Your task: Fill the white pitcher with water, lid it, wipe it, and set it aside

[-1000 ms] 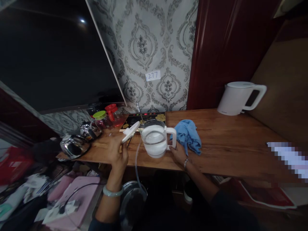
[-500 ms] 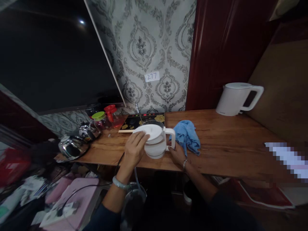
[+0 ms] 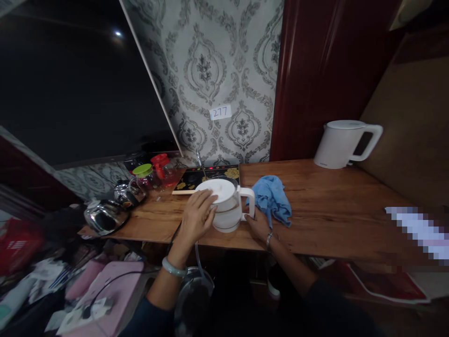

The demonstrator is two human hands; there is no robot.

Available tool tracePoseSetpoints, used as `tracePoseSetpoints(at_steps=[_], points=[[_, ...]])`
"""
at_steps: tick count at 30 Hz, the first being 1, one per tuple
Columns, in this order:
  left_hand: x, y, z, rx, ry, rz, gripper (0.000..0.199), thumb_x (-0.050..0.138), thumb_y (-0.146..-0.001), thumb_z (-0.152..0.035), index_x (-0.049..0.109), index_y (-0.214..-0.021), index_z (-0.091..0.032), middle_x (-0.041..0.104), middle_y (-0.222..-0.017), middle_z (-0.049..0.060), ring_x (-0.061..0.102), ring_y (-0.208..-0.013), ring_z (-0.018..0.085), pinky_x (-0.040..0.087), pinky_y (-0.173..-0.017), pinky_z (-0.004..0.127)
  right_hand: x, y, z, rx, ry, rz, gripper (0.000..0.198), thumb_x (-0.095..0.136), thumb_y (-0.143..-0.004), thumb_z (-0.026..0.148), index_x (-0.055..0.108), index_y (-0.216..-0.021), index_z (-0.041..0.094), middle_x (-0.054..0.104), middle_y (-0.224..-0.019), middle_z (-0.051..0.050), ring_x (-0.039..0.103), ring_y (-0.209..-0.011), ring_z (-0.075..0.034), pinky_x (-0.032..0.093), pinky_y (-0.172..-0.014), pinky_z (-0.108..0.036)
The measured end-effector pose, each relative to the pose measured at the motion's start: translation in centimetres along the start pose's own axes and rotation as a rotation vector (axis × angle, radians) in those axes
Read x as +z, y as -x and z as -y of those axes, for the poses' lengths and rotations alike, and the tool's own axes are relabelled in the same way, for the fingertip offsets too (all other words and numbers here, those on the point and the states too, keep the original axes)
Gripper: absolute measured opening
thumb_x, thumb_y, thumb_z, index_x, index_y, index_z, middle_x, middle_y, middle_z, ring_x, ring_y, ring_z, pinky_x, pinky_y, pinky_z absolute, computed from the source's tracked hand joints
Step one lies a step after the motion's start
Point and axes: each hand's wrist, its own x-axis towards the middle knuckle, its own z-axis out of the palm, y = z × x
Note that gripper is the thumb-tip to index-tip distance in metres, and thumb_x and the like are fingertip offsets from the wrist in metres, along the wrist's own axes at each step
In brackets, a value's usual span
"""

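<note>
A clear glass kettle (image 3: 228, 220) with a white handle stands at the front of the wooden table. Its round white lid (image 3: 221, 189) is over the mouth, tilted and off to the left, so part of the glass rim shows behind it. My left hand (image 3: 198, 213) grips the lid's left edge, fingers on top and thumb along the near side. Whether the lid touches the rim I cannot tell. Low on the kettle's handle, my right hand (image 3: 258, 224) is closed around its bottom end. A blue cloth (image 3: 271, 199) lies crumpled just beyond my right hand.
Behind the kettle is a black induction cooker (image 3: 191, 179) with a thin metal spout (image 3: 201, 164). At the left stand steel kettles (image 3: 105, 216) and jugs with green (image 3: 142, 170) and red (image 3: 160, 159) lids. A white electric kettle (image 3: 338, 145) is at the back right.
My left hand has turned slightly, its thumb now showing against the near side of the lid. The lid has tilted a little. My right hand stays on the handle.
</note>
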Motion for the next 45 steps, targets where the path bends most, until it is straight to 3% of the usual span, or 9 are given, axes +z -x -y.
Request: tracePoseSetpoints(at_steps=[7,9,15,19,31,36,45], points=[[-0.9,-2.4,1.0,-0.192,0.202,-0.071,0.025,0.05,-0.091,-0.028,0.063,-0.111,-0.019,0.065,-0.117,0.009,0.059,-0.111,0.019,0.047,-0.098,0.037,0.0,0.1,0.2,-0.01,-0.009,0.008,0.025,0.052,-0.071,0.032,0.061,-0.09,0.019,0.07,-0.09,-0.007,0.063,-0.085,-0.024,0.05,-0.08,-0.039],[-1.1,-3.8,1.8,-0.2,0.198,0.01,0.028,0.05,-0.091,-0.03,0.063,-0.114,-0.019,0.064,-0.121,0.009,0.056,-0.115,0.02,0.045,-0.1,0.038,0.0,0.1,0.2,-0.018,-0.019,-0.001,0.025,0.052,-0.071,0.031,0.061,-0.09,0.019,0.07,-0.089,-0.007,0.063,-0.084,-0.024,0.05,-0.08,-0.039],[-0.6,-7.5,4.0,-0.134,0.194,0.424,0.035,0.057,-0.084,-0.029,0.063,-0.117,-0.017,0.066,-0.116,0.009,0.058,-0.108,0.023,0.046,-0.094,0.037,0.1,0.0,0.1,-0.013,0.002,0.0,0.026,0.052,-0.07,0.032,0.061,-0.091,0.018,0.07,-0.086,-0.007,0.062,-0.08,-0.024,0.05,-0.077,-0.039],[0.2,-8.7,4.2,-0.028,0.232,0.557,0.032,0.057,-0.084,-0.025,0.065,-0.114,-0.019,0.068,-0.112,0.008,0.059,-0.1,0.022,0.043,-0.093,0.038,0.1,0.1,0.3,-0.022,-0.008,0.001,0.027,0.051,-0.071,0.032,0.061,-0.092,0.018,0.07,-0.086,-0.006,0.062,-0.08,-0.023,0.05,-0.077,-0.038],[1.0,-8.8,4.2,-0.059,0.32,0.472,0.016,0.058,-0.083,-0.023,0.068,-0.094,-0.017,0.065,-0.093,0.007,0.057,-0.093,0.019,0.043,-0.087,0.033,0.0,0.1,0.4,0.002,-0.019,-0.005,0.026,0.052,-0.07,0.03,0.061,-0.091,0.018,0.07,-0.089,-0.007,0.063,-0.084,-0.024,0.05,-0.08,-0.04],[1.2,-8.8,4.2,-0.105,0.297,0.396,0.015,0.058,-0.083,-0.025,0.067,-0.092,-0.017,0.066,-0.093,0.007,0.058,-0.092,0.019,0.044,-0.085,0.033,0.0,0.1,0.4,-0.029,-0.01,0.011,0.025,0.051,-0.072,0.03,0.061,-0.092,0.018,0.07,-0.089,-0.007,0.063,-0.084,-0.024,0.05,-0.079,-0.038],[1.8,-9.1,4.0,-0.124,0.211,0.419,0.017,0.06,-0.082,-0.026,0.069,-0.093,-0.017,0.065,-0.091,0.007,0.058,-0.09,0.019,0.044,-0.083,0.033,-0.1,0.1,0.4,-0.02,-0.028,0.013,0.025,0.052,-0.072,0.029,0.061,-0.093,0.018,0.07,-0.09,-0.007,0.063,-0.084,-0.023,0.051,-0.08,-0.04]])
